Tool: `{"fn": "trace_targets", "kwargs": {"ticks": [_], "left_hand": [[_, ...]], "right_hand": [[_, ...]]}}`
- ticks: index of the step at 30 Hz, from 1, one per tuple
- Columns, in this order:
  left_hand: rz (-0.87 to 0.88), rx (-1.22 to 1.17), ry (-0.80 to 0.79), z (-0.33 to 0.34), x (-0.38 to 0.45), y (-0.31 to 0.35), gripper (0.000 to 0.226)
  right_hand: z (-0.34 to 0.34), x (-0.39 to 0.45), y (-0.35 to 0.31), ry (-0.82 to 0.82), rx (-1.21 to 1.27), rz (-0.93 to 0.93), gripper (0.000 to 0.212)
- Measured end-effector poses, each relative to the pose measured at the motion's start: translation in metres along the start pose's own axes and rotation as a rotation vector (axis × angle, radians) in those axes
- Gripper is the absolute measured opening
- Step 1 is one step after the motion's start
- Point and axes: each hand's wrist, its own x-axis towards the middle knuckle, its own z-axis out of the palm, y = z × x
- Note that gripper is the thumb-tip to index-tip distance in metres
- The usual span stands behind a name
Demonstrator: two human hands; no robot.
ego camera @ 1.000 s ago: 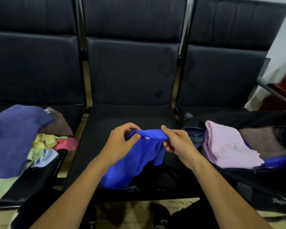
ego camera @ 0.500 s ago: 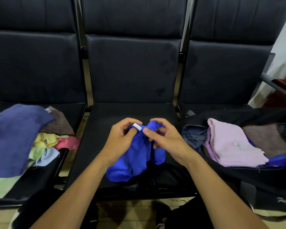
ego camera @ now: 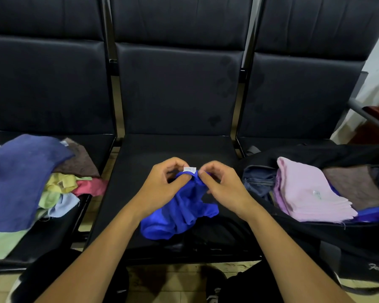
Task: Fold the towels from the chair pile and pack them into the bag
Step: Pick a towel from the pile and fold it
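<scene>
A bright blue towel (ego camera: 179,213) hangs crumpled over the middle seat (ego camera: 162,154), a small white label showing at its top edge. My left hand (ego camera: 162,182) and my right hand (ego camera: 219,184) both pinch that top edge, close together on either side of the label. On the left seat lies the pile of loose towels (ego camera: 24,184): a dark blue one on top, with brown, yellow, red, green and light blue ones under it. The open black bag (ego camera: 315,228) lies on the right seat and holds a folded pink towel (ego camera: 304,191) beside darker folded cloths.
The three black seats have tall backrests (ego camera: 177,88) close behind the hands. A grey armrest (ego camera: 363,110) and a reddish wooden thing stand at the far right. Tiled floor and dark shoes show below the seat edge.
My hands have drawn closer together on the blue towel's top edge, and the white label has turned up between them. The towel hangs more bunched than a second ago.
</scene>
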Motion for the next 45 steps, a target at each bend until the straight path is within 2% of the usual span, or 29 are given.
{"fn": "trace_targets", "kwargs": {"ticks": [2,6,10,17,23,28,30,32,35,37,41,45], "left_hand": [[-0.003,0.004,0.021,0.000,0.000,-0.001,0.010],[-0.014,-0.035,0.037,0.000,0.000,-0.002,0.017],[-0.012,-0.023,-0.001,-0.003,-0.001,-0.005,0.018],[0.037,0.122,-0.056,-0.004,0.000,-0.015,0.010],[0.011,0.139,-0.039,-0.004,-0.001,-0.018,0.015],[0.003,0.146,-0.098,-0.001,0.000,-0.018,0.007],[-0.006,0.113,-0.110,-0.002,0.000,-0.018,0.009],[-0.020,0.128,-0.132,-0.007,0.001,-0.020,0.014],[-0.090,0.340,-0.145,-0.022,0.004,-0.030,0.009],[-0.178,0.527,-0.133,-0.036,0.003,-0.040,0.002],[-0.242,0.668,-0.029,-0.068,-0.001,-0.049,0.012],[-0.244,0.672,0.028,-0.098,-0.011,-0.044,0.009]], "right_hand": [[0.003,-0.001,-0.001,0.024,0.045,-0.088,0.014],[0.003,-0.003,-0.004,-0.009,0.052,-0.223,0.012],[0.003,-0.002,0.002,-0.065,0.024,-0.196,0.019],[0.002,0.000,0.005,-0.038,-0.097,-0.147,0.017],[0.001,-0.004,0.002,-0.152,-0.078,-0.075,0.020],[0.002,-0.004,0.004,-0.222,-0.109,-0.102,0.007],[0.003,-0.003,0.005,-0.151,-0.163,-0.119,0.005],[0.001,0.000,0.005,0.002,-0.176,-0.142,0.008],[-0.009,0.005,0.004,0.223,-0.111,-0.192,0.018],[-0.019,0.008,0.005,0.305,-0.060,-0.175,0.018],[-0.038,0.007,0.013,0.393,-0.040,-0.125,0.019],[-0.052,0.001,0.018,0.318,-0.107,-0.083,0.018]]}}
